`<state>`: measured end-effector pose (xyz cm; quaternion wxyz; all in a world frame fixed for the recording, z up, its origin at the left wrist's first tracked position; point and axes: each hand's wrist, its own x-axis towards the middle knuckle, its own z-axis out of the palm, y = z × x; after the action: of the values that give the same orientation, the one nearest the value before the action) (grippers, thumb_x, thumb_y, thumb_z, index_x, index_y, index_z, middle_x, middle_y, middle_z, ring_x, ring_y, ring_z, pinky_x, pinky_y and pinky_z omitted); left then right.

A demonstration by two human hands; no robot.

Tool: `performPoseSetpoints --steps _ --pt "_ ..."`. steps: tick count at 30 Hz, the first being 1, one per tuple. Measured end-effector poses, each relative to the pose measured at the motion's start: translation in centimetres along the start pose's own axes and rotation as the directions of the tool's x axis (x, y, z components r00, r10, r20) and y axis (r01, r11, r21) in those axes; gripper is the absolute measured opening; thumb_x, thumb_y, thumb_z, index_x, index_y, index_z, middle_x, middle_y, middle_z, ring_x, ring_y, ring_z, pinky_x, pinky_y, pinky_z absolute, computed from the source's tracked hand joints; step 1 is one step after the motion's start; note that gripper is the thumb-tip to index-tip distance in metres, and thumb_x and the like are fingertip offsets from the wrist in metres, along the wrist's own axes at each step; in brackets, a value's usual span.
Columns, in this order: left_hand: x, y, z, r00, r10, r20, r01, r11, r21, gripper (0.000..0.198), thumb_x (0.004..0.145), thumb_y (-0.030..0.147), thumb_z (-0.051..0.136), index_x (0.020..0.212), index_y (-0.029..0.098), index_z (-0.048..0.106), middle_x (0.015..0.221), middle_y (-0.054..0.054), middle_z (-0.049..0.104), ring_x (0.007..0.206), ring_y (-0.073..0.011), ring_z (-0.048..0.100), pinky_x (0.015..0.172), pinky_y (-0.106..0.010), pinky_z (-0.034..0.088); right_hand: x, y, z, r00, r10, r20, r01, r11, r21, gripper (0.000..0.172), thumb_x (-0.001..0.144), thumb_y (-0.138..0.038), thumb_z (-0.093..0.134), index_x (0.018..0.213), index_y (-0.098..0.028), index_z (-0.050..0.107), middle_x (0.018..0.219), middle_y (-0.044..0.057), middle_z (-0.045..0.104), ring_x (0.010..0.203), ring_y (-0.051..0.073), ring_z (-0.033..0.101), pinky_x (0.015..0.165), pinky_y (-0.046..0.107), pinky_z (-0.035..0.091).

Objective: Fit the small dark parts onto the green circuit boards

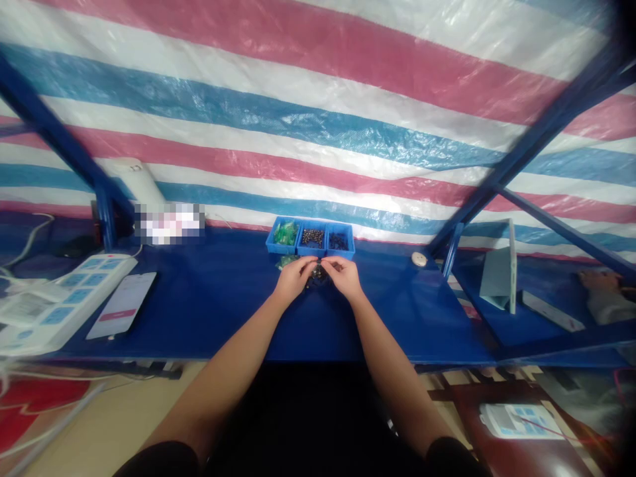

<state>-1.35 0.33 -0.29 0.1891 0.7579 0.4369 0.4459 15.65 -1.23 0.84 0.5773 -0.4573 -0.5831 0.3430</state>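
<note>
1. Bare forearms reach away from the camera and converge over the blue table (223,305).
2. Left hand (294,276) and right hand (344,275) meet fingertip to fingertip, fingers curled; whether they grip anything is too small to tell.
3. Small dark parts (317,279) lie beneath both hands, just before three blue bins (311,250); their long axis and heading cannot be made out.

Small dark piece (318,273), perhaps metal

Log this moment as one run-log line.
hands: left hand and right hand together over small dark parts, grip unclear | behind: three blue bins | far left: phone, power strip
</note>
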Motion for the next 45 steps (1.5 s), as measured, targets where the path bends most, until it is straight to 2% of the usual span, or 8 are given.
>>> performPoseSetpoints --steps 8,27,29,32,34,36,40,45 --pt "0.0 -0.4 0.1 1.000 -0.018 -0.022 0.018 1.000 0.005 0.028 0.092 0.038 0.051 0.106 0.021 0.067 0.089 -0.002 0.072 0.071 -0.0134 0.065 0.073 -0.025 0.051 -0.1 0.4 0.2 0.999 0.020 0.041 -0.021 0.999 0.035 0.026 0.076 -0.041 0.068 0.089 -0.018 0.073 0.081 0.005 0.072 0.068 0.017 0.064 0.064 0.028 0.052" --pt "-0.1 0.2 0.1 1.000 -0.015 -0.015 0.015 0.999 -0.038 0.025 0.091 0.036 0.051 0.107 0.021 0.063 0.065 0.004 0.060 0.059 -0.0102 0.056 0.061 -0.022 0.044 -0.4 -0.1 0.1 0.990 -0.140 -0.036 0.128 0.967 -0.218 0.023 0.082 -0.038 0.062 0.092 -0.021 0.074 0.090 0.004 0.073 0.068 0.016 0.064 0.064 0.029 0.053" --pt "-0.1 0.2 0.0 1.000 -0.028 -0.014 0.028 0.999 -0.020 0.027 0.091 0.036 0.051 0.111 0.022 0.061 0.065 0.004 0.061 0.060 -0.0103 0.057 0.063 -0.022 0.044 -0.6 -0.4 -0.1 0.978 -0.194 -0.075 0.169 0.953 -0.252 0.024 0.084 -0.039 0.060 0.093 -0.022 0.074 0.088 0.004 0.072 0.068 0.017 0.063 0.065 0.030 0.053" --pt "-0.1 0.2 -0.1 0.999 -0.047 -0.020 0.047 0.999 0.008 0.027 0.092 0.036 0.049 0.112 0.022 0.061 0.065 0.004 0.061 0.060 -0.0106 0.057 0.065 -0.022 0.044 -0.7 -0.6 -0.5 0.914 -0.302 -0.270 0.201 0.917 -0.345 0.026 0.086 -0.039 0.058 0.096 -0.021 0.074 0.087 0.006 0.072 0.069 0.018 0.063 0.071 0.033 0.053" --pt "-0.1 0.2 -0.1 0.998 -0.058 -0.019 0.058 0.998 0.017 0.027 0.092 0.036 0.047 0.111 0.022 0.061 0.065 0.004 0.061 0.060 -0.0109 0.057 0.064 -0.023 0.044 -0.4 -0.5 -0.9 0.841 -0.344 -0.417 0.163 0.897 -0.411 0.030 0.087 -0.040 0.055 0.099 -0.019 0.073 0.086 0.008 0.071 0.071 0.019 0.062 0.074 0.035 0.052" --pt "-0.1 0.1 -0.1 0.998 -0.063 -0.016 0.063 0.998 0.020 0.026 0.092 0.036 0.047 0.108 0.022 0.063 0.067 0.003 0.062 0.059 -0.0112 0.057 0.063 -0.023 0.044 0.1 -0.3 -1.4 0.814 -0.327 -0.481 0.085 0.885 -0.457 0.034 0.088 -0.040 0.052 0.105 -0.017 0.072 0.084 0.008 0.070 0.073 0.019 0.062 0.076 0.034 0.051" --pt "-0.1 -0.1 -0.1 0.998 -0.063 -0.010 0.063 0.998 0.028 0.025 0.092 0.036 0.046 0.102 0.022 0.065 0.070 0.002 0.064 0.059 -0.0119 0.058 0.062 -0.023 0.043 1.6 0.3 -2.5 0.922 -0.101 -0.374 -0.122 0.840 -0.529 0.040 0.083 -0.038 0.054 0.115 -0.017 0.067 0.070 0.003 0.068 0.068 0.019 0.062 0.075 0.032 0.049" --pt "-0.1 -0.2 -0.2 0.998 -0.064 -0.013 0.064 0.997 0.044 0.025 0.092 0.036 0.047 0.100 0.022 0.066 0.068 0.002 0.063 0.058 -0.0117 0.057 0.061 -0.022 0.042 2.3 1.0 -6.5 0.899 0.055 -0.435 -0.309 0.782 -0.541 0.028 0.080 -0.034 0.052 0.093 -0.020 0.072 0.075 0.004 0.071 0.071 0.019 0.064 0.071 0.030 0.048"
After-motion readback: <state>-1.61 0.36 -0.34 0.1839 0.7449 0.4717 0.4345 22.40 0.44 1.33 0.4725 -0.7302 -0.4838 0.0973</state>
